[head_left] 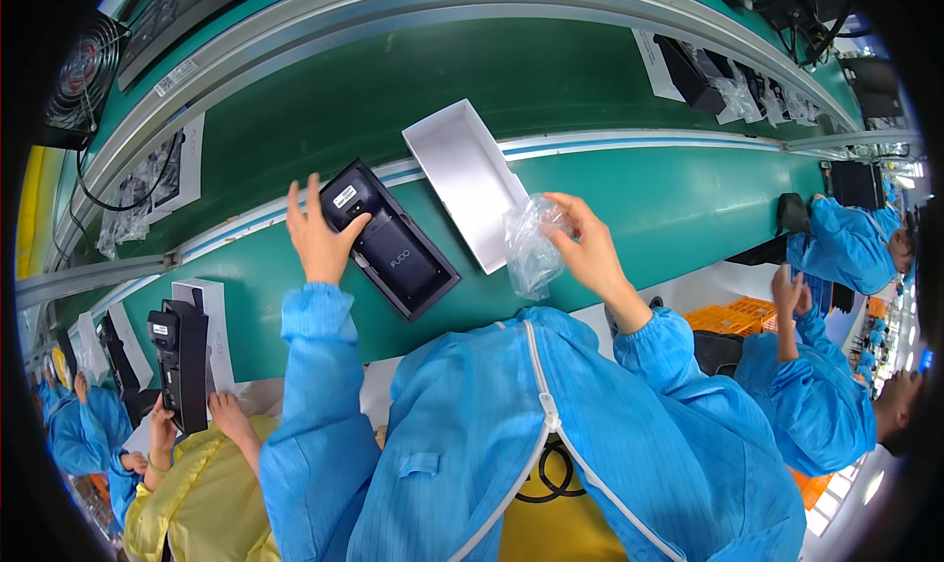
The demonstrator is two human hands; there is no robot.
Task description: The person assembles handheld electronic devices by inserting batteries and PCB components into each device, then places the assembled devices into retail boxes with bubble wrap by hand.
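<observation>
A black handheld device [359, 196] with a white label near one end lies in a black tray [433, 292] on the green bench. My left hand [323, 236] is at the tray's upper left, fingers spread, with the thumb resting on the device; it grips nothing. To the right lies a white open box [454, 159], tilted, its white inside facing up. Crumpled clear plastic bag [531, 252] is pinched in my right hand [585, 247], just over the box's lower right corner. The bag partly covers that corner.
A green conveyor [295, 100] behind the bench carries white boxes with black devices and plastic [728, 80]. At left, a person in yellow [211, 493] holds a black tray with a device [182, 365]. People in blue [816, 395] sit at right, near orange crates [728, 316].
</observation>
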